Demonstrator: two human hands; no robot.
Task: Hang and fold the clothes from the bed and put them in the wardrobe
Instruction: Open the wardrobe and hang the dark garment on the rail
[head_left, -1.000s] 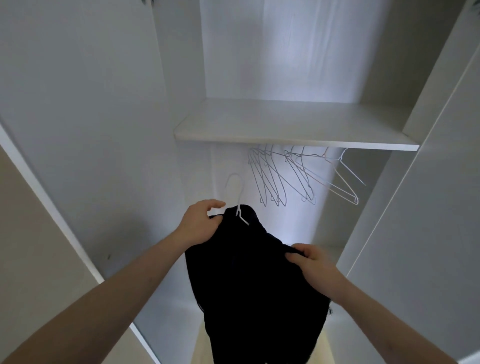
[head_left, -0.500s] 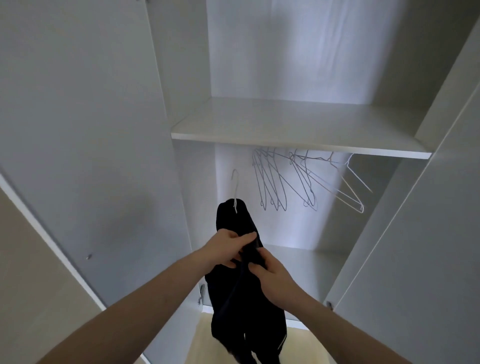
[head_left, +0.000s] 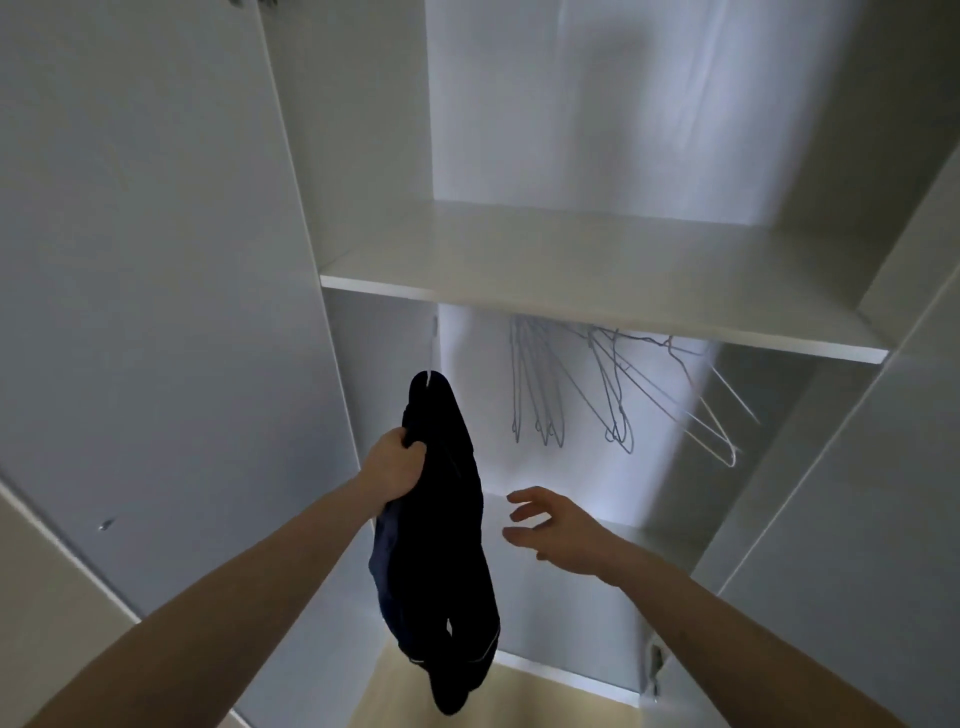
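I am facing the open white wardrobe (head_left: 156, 260), with its one shelf (head_left: 597, 291) across the upper part and the hanging space beneath it. The rail itself is hidden behind the shelf edge, so I cannot see where hooks sit on it. The one dark garment (head_left: 441, 545) hangs in the left of that space, draped on a white wire hanger (head_left: 429, 378) of which only the neck shows at the top; whether its hook has caught the rail I cannot tell. My left hand (head_left: 396, 467) grips a bunch of the fabric high on the garment's left edge, fingers curled tight around it. My right hand (head_left: 556, 530) hovers just beside the garment, fingers spread and holding nothing.

To do this well, I judge I should lift until the hook seats over the rail, then ease my grip off before letting go, so the cloth does not slide off.

The empty wire hangers (head_left: 613, 395) to the right overlap and are blurred; I make out about six.
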